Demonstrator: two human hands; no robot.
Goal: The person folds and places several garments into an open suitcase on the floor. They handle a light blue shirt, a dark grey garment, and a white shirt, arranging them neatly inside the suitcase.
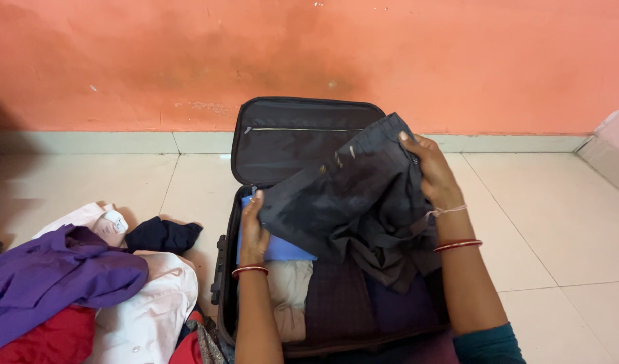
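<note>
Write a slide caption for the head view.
Both hands, left and right, hold a dark garment over an open suitcase.

To the left of my left hand lies a heap of clothes: a purple shirt, a white garment, a red one and a navy piece. Beyond my hands stands an orange wall.

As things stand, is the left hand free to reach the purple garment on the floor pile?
Probably not: the left hand grips the dark trousers over the suitcase; the purple garment lies unobstructed.
</note>
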